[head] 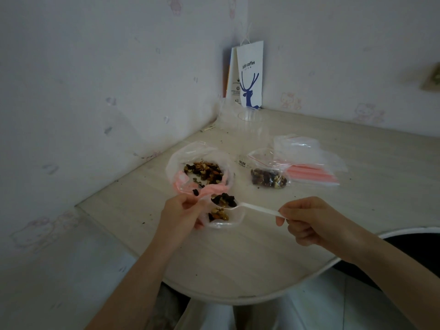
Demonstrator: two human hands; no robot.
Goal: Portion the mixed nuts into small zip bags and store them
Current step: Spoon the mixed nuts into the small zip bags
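We are early on. One filled bag (269, 178) lies beside the empty bags (316, 173). Our left hand (183, 210) pinches a second bag (226, 221) open, already part full; our right hand (307, 220) pinches the spoon (252, 207), loaded, at its mouth. Plenty of nuts (204, 171) remain in the big bag (173, 163); nothing looks stored yet.

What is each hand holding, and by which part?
Left hand pinches the small zip bag at its open mouth. Right hand pinches the white spoon by the handle's end; its bowl carries nuts.
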